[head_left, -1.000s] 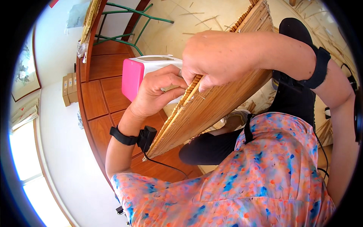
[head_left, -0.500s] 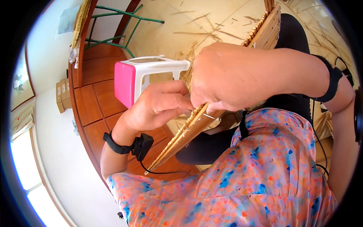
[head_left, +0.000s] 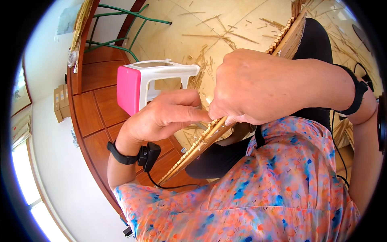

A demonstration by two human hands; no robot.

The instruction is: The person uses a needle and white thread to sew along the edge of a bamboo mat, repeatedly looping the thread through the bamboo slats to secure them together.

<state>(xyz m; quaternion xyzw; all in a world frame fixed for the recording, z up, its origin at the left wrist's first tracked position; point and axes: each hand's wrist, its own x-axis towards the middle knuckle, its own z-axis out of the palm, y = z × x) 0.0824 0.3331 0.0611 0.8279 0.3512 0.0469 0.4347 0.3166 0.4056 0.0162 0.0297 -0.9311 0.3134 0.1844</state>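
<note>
A mat of thin reed-like sticks (head_left: 183, 158), bound side by side, stands edge-on and slants from the lower left to the upper right past my lap. My right hand (head_left: 250, 90) is closed over its upper edge, fingers curled down and pinching at the stick ends. Beside it, my left hand (head_left: 163, 115) has bent fingers, with the index fingertip reaching the same edge next to the right fingers. What lies between the left fingertips is hidden. The mat's far part (head_left: 282, 38) shows beyond my right hand, with round stick ends in a row.
A pink and white plastic stool (head_left: 130, 89) stands past my left hand. Broken stick pieces (head_left: 203, 66) litter the tiled floor. At the left are a reddish wooden bench (head_left: 90, 115), a green metal frame (head_left: 137, 18) and cardboard boxes (head_left: 61, 103). A black cable (head_left: 173, 186) trails from my left wrist.
Both hands stay at the mat's edge, shifted slightly right and down in the picture. The white strand that stuck out beneath my right fingers shows less. The whole view has shifted a little.
</note>
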